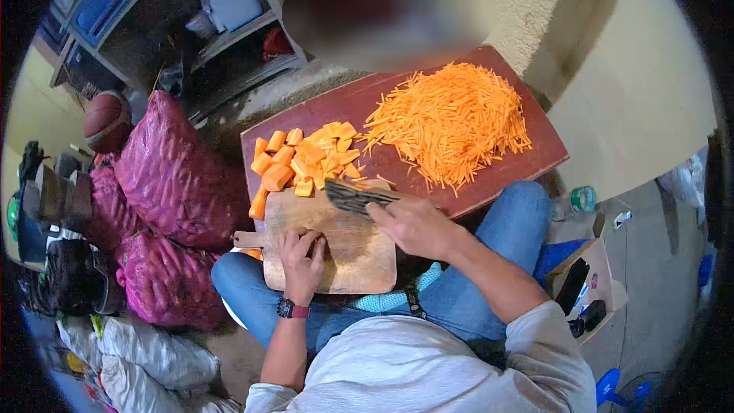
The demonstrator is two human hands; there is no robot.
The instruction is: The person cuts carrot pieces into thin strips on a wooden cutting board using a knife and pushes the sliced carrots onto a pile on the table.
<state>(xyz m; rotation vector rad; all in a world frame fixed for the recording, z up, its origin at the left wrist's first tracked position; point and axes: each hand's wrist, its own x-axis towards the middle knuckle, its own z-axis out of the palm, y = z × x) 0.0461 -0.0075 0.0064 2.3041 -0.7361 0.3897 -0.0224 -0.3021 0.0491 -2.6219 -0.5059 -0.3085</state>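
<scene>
My right hand (409, 226) is closed round a dark, patterned knife (355, 199), held above the upper right part of a wooden cutting board (355, 264). My left hand (300, 256) rests on the board's left side with its fingers bent; whether anything lies under them is hidden. Behind the board, orange carrot chunks (279, 160) and flatter cut pieces (329, 149) lie on a dark red table (260, 131). A large heap of thin carrot strips (455, 122) covers the table's right part.
Pink mesh sacks (180, 176) and a basketball (107, 121) stand at the left, with white sacks (157, 352) below. A shelf holds a white jug (234, 4). At the right are a plastic bottle (577, 200) and an open box (604, 279).
</scene>
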